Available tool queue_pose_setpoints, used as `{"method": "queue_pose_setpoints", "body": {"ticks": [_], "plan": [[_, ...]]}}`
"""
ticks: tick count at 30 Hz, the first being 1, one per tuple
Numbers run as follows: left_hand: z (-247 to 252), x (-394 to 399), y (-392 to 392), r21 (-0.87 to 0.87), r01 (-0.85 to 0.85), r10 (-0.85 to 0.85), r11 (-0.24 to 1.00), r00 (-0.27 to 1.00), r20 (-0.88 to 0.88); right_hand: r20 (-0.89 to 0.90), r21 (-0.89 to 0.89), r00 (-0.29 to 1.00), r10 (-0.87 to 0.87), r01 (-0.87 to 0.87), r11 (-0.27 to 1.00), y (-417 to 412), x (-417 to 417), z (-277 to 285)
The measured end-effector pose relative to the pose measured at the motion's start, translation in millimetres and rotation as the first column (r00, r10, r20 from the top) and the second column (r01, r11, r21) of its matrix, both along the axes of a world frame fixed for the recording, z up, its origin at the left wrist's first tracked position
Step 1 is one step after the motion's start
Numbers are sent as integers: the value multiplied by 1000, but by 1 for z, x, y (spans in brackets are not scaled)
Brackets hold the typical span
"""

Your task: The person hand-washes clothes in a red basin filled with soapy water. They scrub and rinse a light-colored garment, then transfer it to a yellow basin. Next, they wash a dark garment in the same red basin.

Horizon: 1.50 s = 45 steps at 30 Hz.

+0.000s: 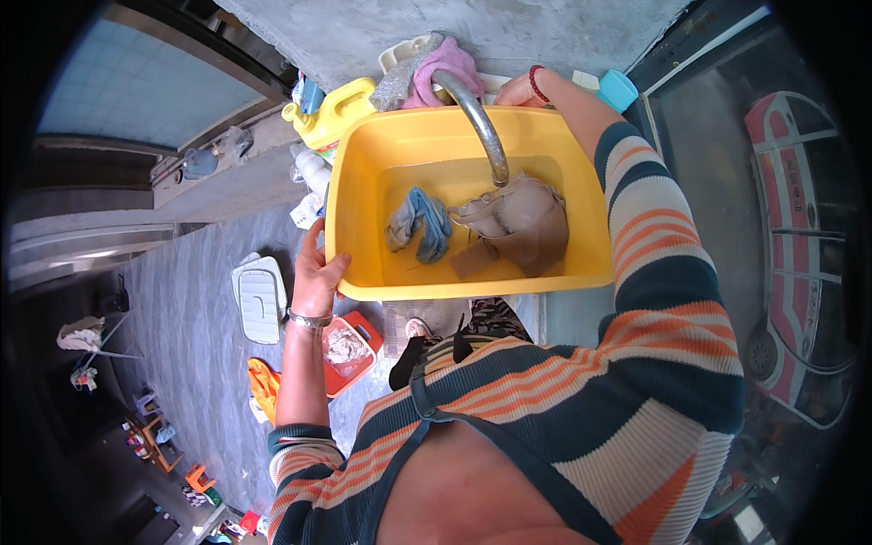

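In front of me is a yellow plastic basin with some water in it. My left hand grips its left rim near the front corner, thumb on top. Past the far rim is my right hand, near the base of the curved metal faucet; its fingers are partly hidden, so what they touch is unclear. The faucet's spout hangs over the basin. A beige bra lies partly under water on the right. Left of it, a crumpled blue and grey cloth, perhaps socks, lies in the water.
A yellow jug stands at the back left, beside a pink cloth. A turquoise cup is at the back right. On the floor are a red tub holding pale cloth, grey-white lids and an orange cloth.
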<state>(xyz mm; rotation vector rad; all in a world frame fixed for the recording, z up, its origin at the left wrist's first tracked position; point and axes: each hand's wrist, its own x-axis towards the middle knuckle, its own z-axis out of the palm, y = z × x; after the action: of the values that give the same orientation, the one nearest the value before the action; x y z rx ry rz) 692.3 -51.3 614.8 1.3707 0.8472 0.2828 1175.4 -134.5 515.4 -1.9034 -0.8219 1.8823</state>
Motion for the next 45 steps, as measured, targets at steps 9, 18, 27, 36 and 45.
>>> {"method": "queue_pose_setpoints", "body": {"ticks": [9, 18, 27, 36, 45], "plan": [[-4, -2, 2, 3, -15, 15, 1000, 999, 36, 279, -11, 950, 141, -144, 990, -2, -24, 42], [1, -7, 1, -49, -24, 24, 999, 1000, 0, 842, 372, 469, -266, -148, 916, -152, -78, 108], [-26, 11, 37, -309, -78, 103, 948, 993, 65, 412, 487, 597, -688, 494, 720, -253, -148, 70], [-21, 24, 38, -411, -4, -7, 912, 1000, -24, 262, 694, 536, -803, 473, 542, -256, -154, 56], [-29, 15, 34, -324, -48, 24, 945, 997, -77, -39, 624, 514, -857, 682, 381, -251, -168, 81]]}}
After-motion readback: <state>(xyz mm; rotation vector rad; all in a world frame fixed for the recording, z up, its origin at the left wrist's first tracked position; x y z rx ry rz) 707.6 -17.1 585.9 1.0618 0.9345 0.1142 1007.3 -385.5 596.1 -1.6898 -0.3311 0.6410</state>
